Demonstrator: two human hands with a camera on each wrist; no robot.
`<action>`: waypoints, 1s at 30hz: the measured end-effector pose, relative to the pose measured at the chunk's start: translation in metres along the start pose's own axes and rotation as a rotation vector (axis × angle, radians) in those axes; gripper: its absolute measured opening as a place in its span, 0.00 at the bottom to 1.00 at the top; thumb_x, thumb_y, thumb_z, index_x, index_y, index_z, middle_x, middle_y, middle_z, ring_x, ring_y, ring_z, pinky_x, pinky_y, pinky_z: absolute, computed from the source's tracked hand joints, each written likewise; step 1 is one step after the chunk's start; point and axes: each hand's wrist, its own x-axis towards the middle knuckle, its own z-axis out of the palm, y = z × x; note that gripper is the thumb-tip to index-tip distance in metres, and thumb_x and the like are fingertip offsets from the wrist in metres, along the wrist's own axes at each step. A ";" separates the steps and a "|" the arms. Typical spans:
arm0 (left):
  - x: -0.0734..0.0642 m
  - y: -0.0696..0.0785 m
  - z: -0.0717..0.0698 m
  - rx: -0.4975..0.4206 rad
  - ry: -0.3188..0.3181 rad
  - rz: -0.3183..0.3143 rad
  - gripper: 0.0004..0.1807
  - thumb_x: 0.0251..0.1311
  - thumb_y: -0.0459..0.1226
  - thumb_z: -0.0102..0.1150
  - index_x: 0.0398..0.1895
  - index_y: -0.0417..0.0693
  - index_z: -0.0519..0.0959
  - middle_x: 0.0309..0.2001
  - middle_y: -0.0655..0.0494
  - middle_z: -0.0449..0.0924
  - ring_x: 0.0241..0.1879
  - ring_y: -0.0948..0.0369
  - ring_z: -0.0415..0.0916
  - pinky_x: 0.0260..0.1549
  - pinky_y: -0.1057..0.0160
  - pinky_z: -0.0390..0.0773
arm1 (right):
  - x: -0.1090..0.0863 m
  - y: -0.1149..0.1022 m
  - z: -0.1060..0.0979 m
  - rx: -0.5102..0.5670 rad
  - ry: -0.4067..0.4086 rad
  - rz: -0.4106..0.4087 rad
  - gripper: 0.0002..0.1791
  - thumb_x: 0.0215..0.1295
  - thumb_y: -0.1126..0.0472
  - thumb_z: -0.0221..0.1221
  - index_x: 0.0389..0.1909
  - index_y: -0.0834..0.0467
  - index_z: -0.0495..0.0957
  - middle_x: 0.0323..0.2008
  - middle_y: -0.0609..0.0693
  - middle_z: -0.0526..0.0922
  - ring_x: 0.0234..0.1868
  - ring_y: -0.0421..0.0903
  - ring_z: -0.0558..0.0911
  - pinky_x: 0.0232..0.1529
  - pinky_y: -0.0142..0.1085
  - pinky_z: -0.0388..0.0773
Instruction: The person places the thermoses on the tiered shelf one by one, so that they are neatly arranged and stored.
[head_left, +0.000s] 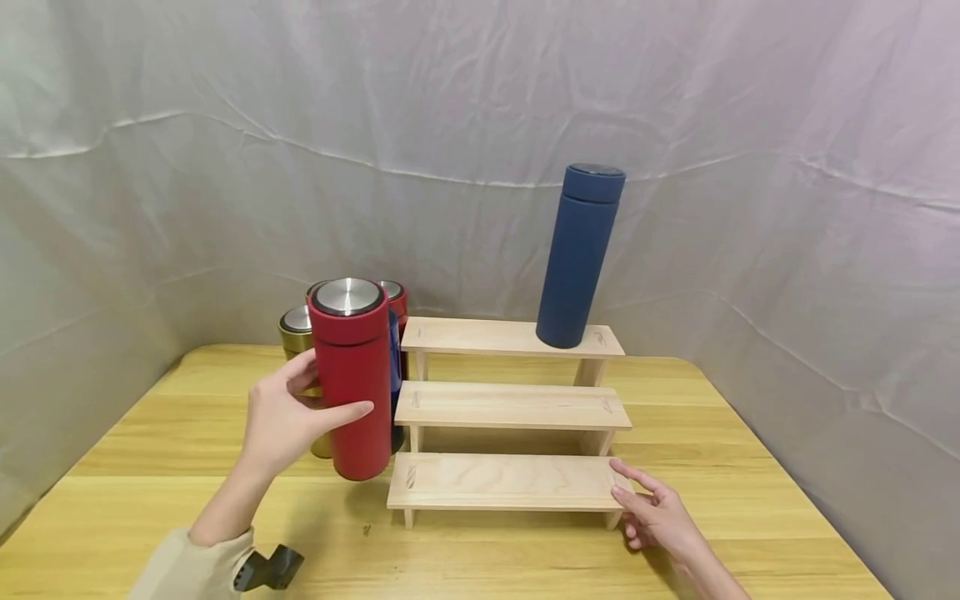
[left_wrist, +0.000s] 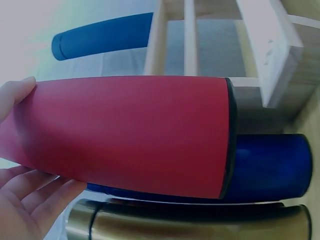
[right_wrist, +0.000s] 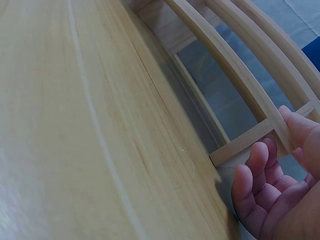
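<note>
My left hand (head_left: 281, 421) grips a red thermos (head_left: 352, 367) with a silver-topped lid, fingers round one side and thumb across the front. The thermos is held upright, and in the left wrist view its dark-rimmed base (left_wrist: 230, 140) overlaps the bottles behind. A three-step wooden display rack (head_left: 502, 483) stands to its right. At the rack's front right corner, my right hand (head_left: 660, 517) holds the end of the lowest board, thumb on the board and other fingers curled beneath. On the top step, near its right end, stands a dark blue thermos (head_left: 577, 258).
Behind the held thermos stand a gold thermos (head_left: 296, 340), a shiny blue one (head_left: 396, 375) and another red one (head_left: 398, 302), partly hidden. A wood-grain table (head_left: 750, 500) carries everything. Grey cloth (head_left: 465, 100) hangs round the back and sides.
</note>
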 end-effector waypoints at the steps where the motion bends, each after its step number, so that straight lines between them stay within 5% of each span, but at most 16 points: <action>1: 0.001 0.001 0.000 0.001 0.003 -0.001 0.33 0.31 0.35 0.76 0.47 0.41 0.75 0.37 0.47 0.80 0.32 0.67 0.78 0.28 0.68 0.78 | 0.000 0.000 0.000 0.000 -0.001 -0.003 0.18 0.62 0.58 0.55 0.49 0.32 0.72 0.12 0.45 0.71 0.14 0.38 0.71 0.17 0.30 0.73; 9: 0.011 0.014 -0.001 -0.021 -0.016 -0.032 0.35 0.33 0.38 0.75 0.50 0.42 0.74 0.40 0.48 0.79 0.32 0.65 0.78 0.30 0.68 0.77 | 0.000 -0.002 0.002 -0.016 0.019 0.022 0.19 0.61 0.58 0.55 0.41 0.26 0.72 0.12 0.46 0.71 0.13 0.38 0.71 0.17 0.30 0.73; 30: 0.041 0.044 0.018 -0.024 -0.058 0.020 0.34 0.35 0.42 0.74 0.50 0.43 0.74 0.40 0.50 0.80 0.36 0.59 0.78 0.34 0.64 0.76 | 0.001 -0.001 0.002 -0.034 0.051 0.050 0.18 0.60 0.56 0.56 0.40 0.24 0.72 0.13 0.46 0.70 0.13 0.38 0.70 0.18 0.31 0.73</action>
